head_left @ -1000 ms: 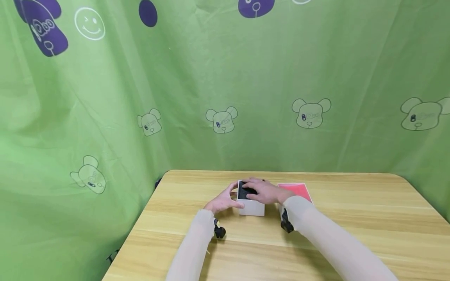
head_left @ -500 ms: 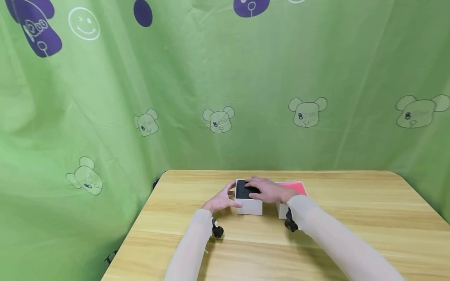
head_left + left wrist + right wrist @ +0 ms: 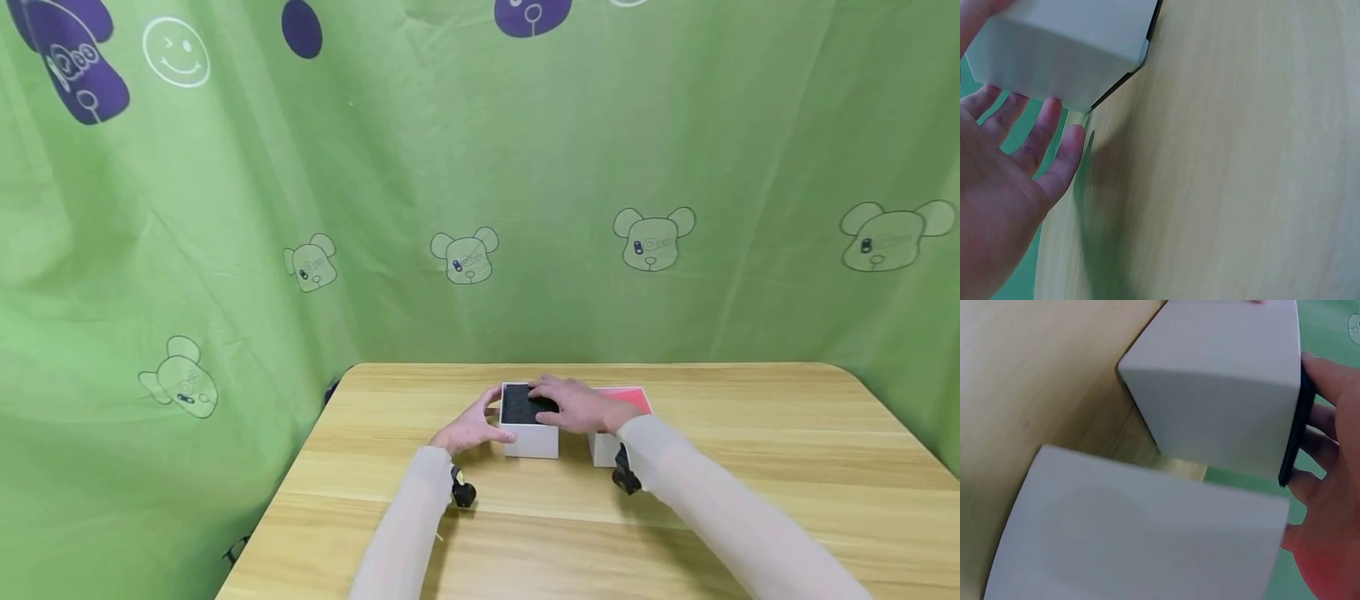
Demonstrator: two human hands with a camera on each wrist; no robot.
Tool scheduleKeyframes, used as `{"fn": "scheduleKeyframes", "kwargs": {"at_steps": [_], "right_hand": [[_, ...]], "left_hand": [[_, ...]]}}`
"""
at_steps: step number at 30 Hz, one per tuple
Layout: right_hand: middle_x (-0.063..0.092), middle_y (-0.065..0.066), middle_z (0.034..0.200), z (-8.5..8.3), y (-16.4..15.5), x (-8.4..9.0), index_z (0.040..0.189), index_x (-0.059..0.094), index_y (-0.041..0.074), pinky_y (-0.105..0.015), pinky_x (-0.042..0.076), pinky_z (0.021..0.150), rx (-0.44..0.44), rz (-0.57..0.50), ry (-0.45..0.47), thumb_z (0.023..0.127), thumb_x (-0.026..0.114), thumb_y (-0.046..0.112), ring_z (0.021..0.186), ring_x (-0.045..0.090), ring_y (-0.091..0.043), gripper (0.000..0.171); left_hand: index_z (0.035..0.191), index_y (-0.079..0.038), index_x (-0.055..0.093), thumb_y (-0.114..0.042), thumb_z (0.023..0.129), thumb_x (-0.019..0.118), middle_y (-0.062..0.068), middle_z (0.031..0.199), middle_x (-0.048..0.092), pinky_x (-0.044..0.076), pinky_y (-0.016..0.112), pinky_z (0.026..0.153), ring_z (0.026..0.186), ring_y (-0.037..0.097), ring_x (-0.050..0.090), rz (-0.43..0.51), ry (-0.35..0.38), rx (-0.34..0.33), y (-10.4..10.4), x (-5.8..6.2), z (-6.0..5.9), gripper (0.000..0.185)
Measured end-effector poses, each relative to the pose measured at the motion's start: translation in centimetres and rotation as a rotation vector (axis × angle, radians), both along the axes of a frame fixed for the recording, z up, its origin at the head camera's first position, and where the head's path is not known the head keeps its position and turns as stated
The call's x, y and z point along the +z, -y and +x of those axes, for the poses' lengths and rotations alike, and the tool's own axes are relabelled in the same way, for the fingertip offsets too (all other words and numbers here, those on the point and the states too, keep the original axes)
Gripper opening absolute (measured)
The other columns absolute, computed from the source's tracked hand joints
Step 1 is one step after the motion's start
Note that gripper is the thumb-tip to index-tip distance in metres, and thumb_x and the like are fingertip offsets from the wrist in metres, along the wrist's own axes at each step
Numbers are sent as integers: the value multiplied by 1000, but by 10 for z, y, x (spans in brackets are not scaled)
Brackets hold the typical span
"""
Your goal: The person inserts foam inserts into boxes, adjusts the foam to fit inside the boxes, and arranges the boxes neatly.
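So the white box (image 3: 529, 427) sits around the middle of the worktop (image 3: 750, 467), a bit toward the far edge, and both hands are right on it. The right hand (image 3: 576, 406) is the closer one: it lies flat over the black top (image 3: 519, 407), fingers fairly straight and reaching in from the right side, pressing rather than gripping as far as I can tell. The left hand (image 3: 471, 427) is at the box's left wall, fingers loosely spread and open, thumb near the front left corner; the left wrist view shows the fingers (image 3: 1041, 134) just beside the wall, maybe barely touching.

The box looks close to square, so no real long axis, and it sits square to the worktop's edges with its black face up. Just beside it on the right is a second box with a red top (image 3: 636, 400), a narrow gap between them.
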State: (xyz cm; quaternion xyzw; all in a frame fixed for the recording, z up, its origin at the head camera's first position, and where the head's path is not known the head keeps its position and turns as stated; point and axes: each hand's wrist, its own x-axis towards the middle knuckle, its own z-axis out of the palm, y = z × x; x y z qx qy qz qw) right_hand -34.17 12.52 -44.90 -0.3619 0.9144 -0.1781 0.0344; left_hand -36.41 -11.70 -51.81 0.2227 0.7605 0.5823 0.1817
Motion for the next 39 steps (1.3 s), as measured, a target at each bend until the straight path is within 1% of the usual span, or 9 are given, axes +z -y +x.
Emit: {"fn": "scheduleKeyframes", "kwargs": {"at_steps": [2, 6, 13, 16, 24, 27, 31, 34, 39], "right_hand": [[39, -17, 144, 0, -3, 1, 133, 52, 4, -57, 24, 107, -14, 1, -12, 95, 55, 29, 135, 28, -38, 45], [42, -19, 141, -1, -8, 1, 130, 54, 2, -58, 26, 105, -9, 7, -53, 94, 57, 29, 133, 31, -42, 45], [41, -17, 143, 0, -8, 2, 129, 56, 4, -58, 25, 106, -29, 13, -13, 93, 59, 31, 135, 29, -39, 45], [41, -17, 143, 0, -9, 2, 129, 56, 4, -58, 24, 106, -32, 5, -6, 93, 58, 31, 135, 28, -39, 45], [43, -15, 142, -1, -19, 3, 126, 59, 5, -52, 29, 106, -72, -12, -9, 91, 61, 33, 131, 35, -37, 44], [44, -15, 141, -3, -19, 2, 124, 60, 5, -52, 30, 105, -74, -26, -2, 90, 62, 34, 130, 37, -37, 44], [45, -15, 140, -4, -18, 0, 123, 62, 6, -52, 31, 105, -82, -37, 13, 89, 64, 35, 129, 38, -37, 44], [47, -14, 139, -4, -17, 0, 121, 63, 7, -52, 33, 104, -98, -48, 20, 88, 66, 36, 128, 40, -37, 45], [49, -14, 134, -4, -16, 2, 119, 65, 7, -52, 36, 101, -132, -82, 27, 84, 70, 36, 123, 44, -37, 46]], "left_hand": [[152, -12, 14, -1, 76, 76, 9, 152, 23, 42, 38, 98, 128, 30, 37, -1, -5, 4, 0, 0, 0, 99], [152, -11, 14, -2, 76, 76, 10, 152, 24, 39, 40, 100, 129, 32, 36, -10, -21, 7, 0, 2, 1, 98], [152, -13, 14, -1, 75, 77, 8, 152, 25, 42, 36, 98, 128, 29, 38, 8, -5, -6, -3, -1, 1, 100], [152, -13, 15, -2, 75, 77, 8, 152, 25, 42, 37, 98, 127, 29, 39, 8, -6, -2, -4, -1, 1, 99], [152, -14, 16, -4, 76, 77, 7, 152, 25, 38, 41, 101, 129, 30, 36, -20, -19, 14, -1, -1, 2, 98], [151, -13, 16, -3, 75, 77, 8, 152, 25, 39, 40, 101, 129, 31, 36, -10, -16, 13, 0, -2, 1, 98], [152, -13, 16, -2, 75, 77, 8, 152, 25, 41, 38, 99, 129, 30, 37, -6, -6, 12, -1, -1, 3, 98], [152, -13, 15, -2, 76, 77, 7, 152, 25, 41, 37, 99, 129, 29, 37, -11, 2, 16, -1, 1, 4, 98], [152, -14, 15, -1, 76, 76, 7, 152, 25, 41, 38, 99, 129, 30, 37, 0, 5, 15, -1, 0, 3, 98]]}}
